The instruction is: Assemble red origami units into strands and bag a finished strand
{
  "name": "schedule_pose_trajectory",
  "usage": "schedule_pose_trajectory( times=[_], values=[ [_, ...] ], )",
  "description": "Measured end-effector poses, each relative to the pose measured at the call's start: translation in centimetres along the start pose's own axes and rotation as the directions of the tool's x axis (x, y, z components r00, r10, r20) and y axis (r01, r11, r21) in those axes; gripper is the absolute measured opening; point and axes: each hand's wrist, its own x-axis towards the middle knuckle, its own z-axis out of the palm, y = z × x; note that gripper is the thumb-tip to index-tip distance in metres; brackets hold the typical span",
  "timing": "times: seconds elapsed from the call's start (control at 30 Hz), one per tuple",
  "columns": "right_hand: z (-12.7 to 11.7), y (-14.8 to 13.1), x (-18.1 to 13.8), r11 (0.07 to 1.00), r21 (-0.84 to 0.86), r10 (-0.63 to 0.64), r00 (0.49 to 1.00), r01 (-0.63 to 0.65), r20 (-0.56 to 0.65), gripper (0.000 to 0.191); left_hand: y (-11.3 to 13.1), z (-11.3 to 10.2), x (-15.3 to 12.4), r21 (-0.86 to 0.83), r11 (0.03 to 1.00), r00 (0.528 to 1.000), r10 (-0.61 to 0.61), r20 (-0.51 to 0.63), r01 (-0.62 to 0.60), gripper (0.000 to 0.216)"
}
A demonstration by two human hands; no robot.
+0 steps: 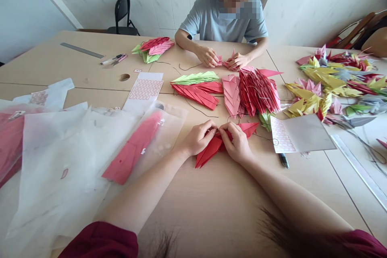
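Both my hands rest on the wooden table (211,193) and pinch a red folded paper piece (211,149). My left hand (198,137) is closed on its upper left part. My right hand (237,141) is closed on its right part, where a red point sticks out toward the right. A thin dark thread (263,138) runs from the piece toward the right. Just beyond my hands lie stacks of folded red (198,94), pink (231,94) and light green (196,77) paper pieces.
A person in a grey shirt sits opposite, both hands (223,59) folding pink paper. Translucent bags (75,161) with red paper cover the left. A sticker sheet (145,88), a white card (302,134), a pen (283,160), rulers (359,171) and a heap of coloured folded shapes (332,84) lie around.
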Motion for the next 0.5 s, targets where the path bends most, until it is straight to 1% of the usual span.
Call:
schedule_pose_trajectory(
  times=[0.27,0.5],
  values=[
    [-0.01,-0.05,0.00,1.000,0.020,0.019,1.000,-0.019,0.001,0.011,-0.19,0.13,0.08,0.035,0.999,1.000,0.011,0.007,-0.011,0.024],
    [0.15,0.12,-0.03,0.999,0.021,0.031,0.999,-0.031,-0.015,0.009,-0.49,0.04,0.19,-0.002,1.000,1.000,0.028,0.003,-0.028,0.024]
  ],
)
